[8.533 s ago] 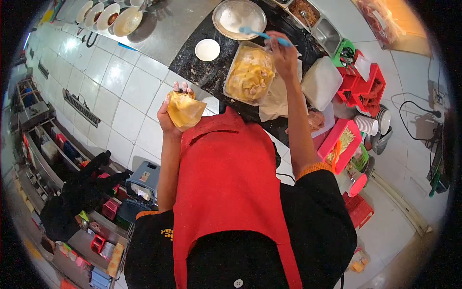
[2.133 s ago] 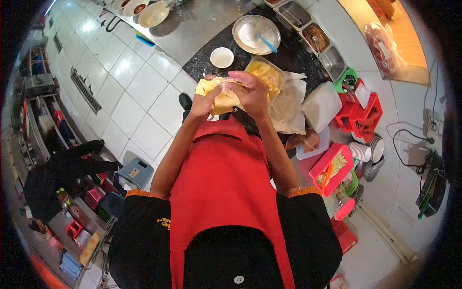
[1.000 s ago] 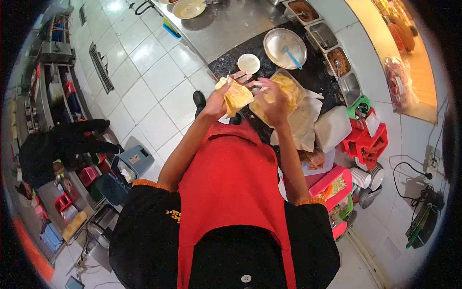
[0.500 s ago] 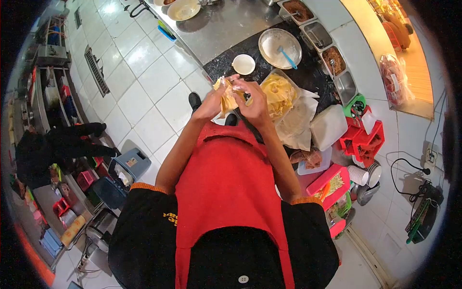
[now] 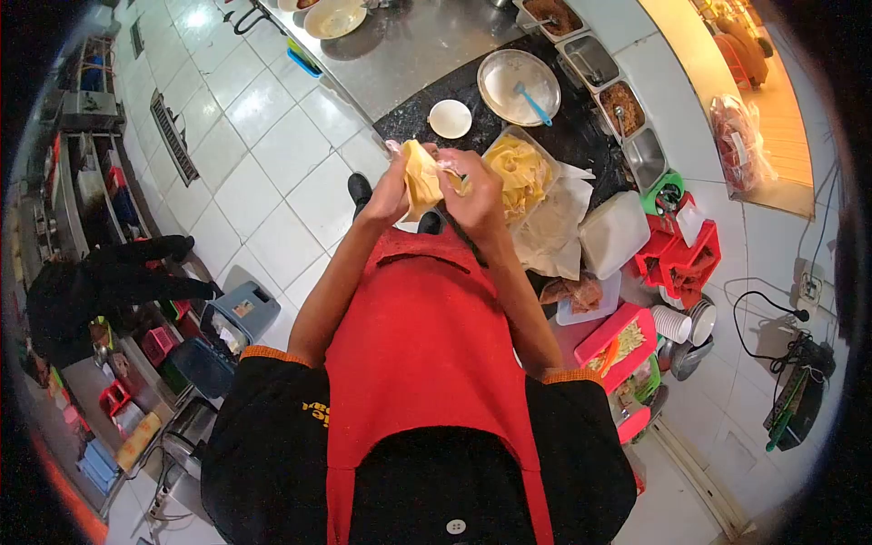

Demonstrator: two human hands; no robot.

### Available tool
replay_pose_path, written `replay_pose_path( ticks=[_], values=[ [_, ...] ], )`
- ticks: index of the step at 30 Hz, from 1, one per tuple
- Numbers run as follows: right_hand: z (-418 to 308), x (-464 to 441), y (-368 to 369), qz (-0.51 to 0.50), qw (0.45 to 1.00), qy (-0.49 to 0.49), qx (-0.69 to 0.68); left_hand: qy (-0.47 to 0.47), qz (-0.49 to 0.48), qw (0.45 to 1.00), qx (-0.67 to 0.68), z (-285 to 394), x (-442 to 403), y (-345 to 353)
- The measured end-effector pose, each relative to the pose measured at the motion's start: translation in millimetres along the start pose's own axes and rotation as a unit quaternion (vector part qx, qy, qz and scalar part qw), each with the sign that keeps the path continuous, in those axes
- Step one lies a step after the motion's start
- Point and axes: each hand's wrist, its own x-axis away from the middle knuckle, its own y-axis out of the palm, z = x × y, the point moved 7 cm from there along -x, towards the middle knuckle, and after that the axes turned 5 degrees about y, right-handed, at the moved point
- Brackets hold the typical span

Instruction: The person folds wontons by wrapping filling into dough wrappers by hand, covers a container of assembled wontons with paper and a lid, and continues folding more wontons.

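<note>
A thin yellow wrapper [image 5: 421,180] is held up between my two hands, in front of the red apron's top edge. My left hand [image 5: 391,189] grips its left side, with whitish fingertips. My right hand [image 5: 474,189] is closed on its right edge, fingers bent. Just right of my right hand, a clear container [image 5: 522,173] holds folded yellow pieces. Beyond the hands stands a small white bowl [image 5: 450,119]. Farther back, a round metal bowl [image 5: 520,86] holds white stuff and a blue-handled tool [image 5: 533,104].
Crumpled paper [image 5: 556,227] and a white box [image 5: 614,234] lie to the right, near meat on a board [image 5: 581,298], red bins [image 5: 677,250] and a pink tray [image 5: 618,343]. Metal food pans [image 5: 590,60] line the back right. Another person [image 5: 100,282] in black is at the left.
The blue tool went from my right hand into the metal bowl. Both hands came together on the wrapper, parted briefly, then closed in on it again. The view has shifted.
</note>
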Motion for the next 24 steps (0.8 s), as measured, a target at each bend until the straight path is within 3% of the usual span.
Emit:
replay_pose_path(
  ticks=[1,3,4,7,17,19,24],
  values=[
    [2.4,-0.3,-2.6,0.000,1.000,-0.001,0.000,0.001,0.000,1.000,0.000,0.8,0.6,1.5],
    [22.4,-0.1,-6.7,-0.037,0.988,0.115,-0.094,0.058,0.044,0.965,-0.251,13.3,5.2,-0.5],
    [19.6,-3.0,-12.3,-0.082,0.992,0.098,-0.024,0.090,0.074,0.944,-0.308,21.3,6.6,3.3],
    [14.4,-5.9,-14.3,-0.125,0.992,0.035,0.000,0.101,0.091,0.929,-0.344,26.2,7.5,8.7],
    [42.1,2.4,-7.5,-0.138,0.989,0.029,-0.047,0.066,0.075,0.918,-0.385,27.6,13.9,28.8],
    [58.0,6.8,-7.0,-0.137,0.969,0.157,-0.130,0.099,0.081,0.919,-0.374,26.0,8.8,23.4],
    [55.2,20.2,-13.1,-0.059,0.971,0.174,-0.151,0.092,0.131,0.946,-0.282,21.4,7.2,17.9]
  ],
)
